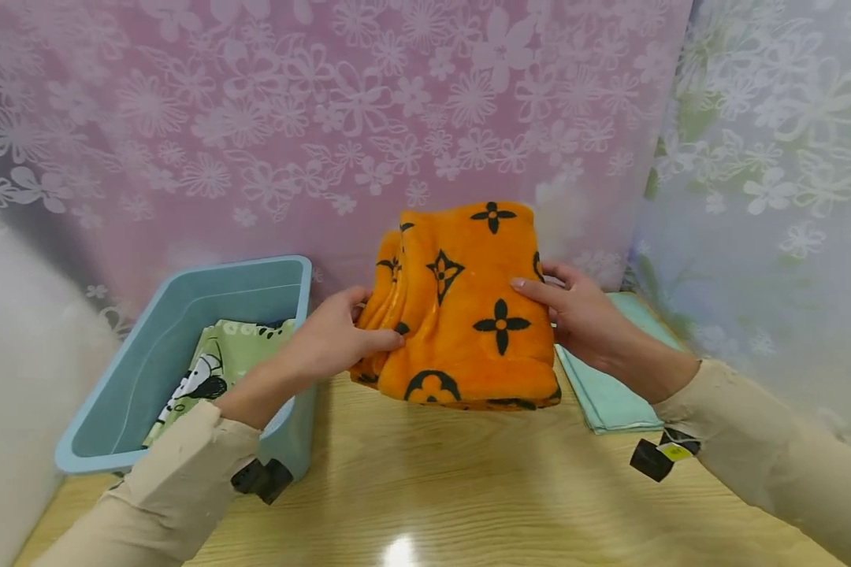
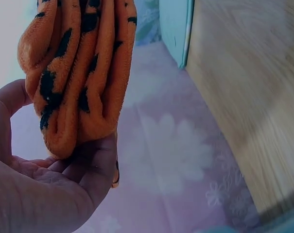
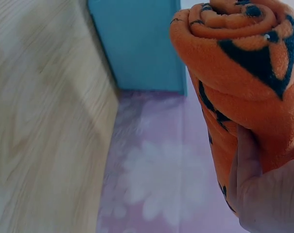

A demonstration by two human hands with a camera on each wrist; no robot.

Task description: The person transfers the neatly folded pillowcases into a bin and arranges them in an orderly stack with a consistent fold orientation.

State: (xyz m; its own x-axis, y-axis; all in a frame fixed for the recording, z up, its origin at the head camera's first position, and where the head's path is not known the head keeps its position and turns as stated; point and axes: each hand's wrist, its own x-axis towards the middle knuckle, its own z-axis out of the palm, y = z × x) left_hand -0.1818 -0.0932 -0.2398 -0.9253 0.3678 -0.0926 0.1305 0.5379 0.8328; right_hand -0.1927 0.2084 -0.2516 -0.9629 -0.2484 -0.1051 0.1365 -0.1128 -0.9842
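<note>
A folded orange plush blanket [image 1: 461, 299] with dark flower motifs is held up above the wooden table between both hands. At its left side my left hand [image 1: 333, 335] grips the folded edges, thumb in front and fingers behind. My right hand [image 1: 577, 311] grips the opposite side, its thumb lying on the front face. Layered folds of the blanket [image 2: 83, 73] show in the left wrist view, resting in the curled fingers. From the right wrist, the blanket's end [image 3: 249, 53] looks rolled in a spiral.
Left on the table [image 1: 425, 488] stands a blue plastic bin [image 1: 191, 276] with a green patterned cloth [image 1: 237, 354] inside. A folded mint-green cloth [image 1: 610, 394] lies at the right, partly behind my right hand. A pink floral curtain [image 1: 291, 118] hangs behind the table.
</note>
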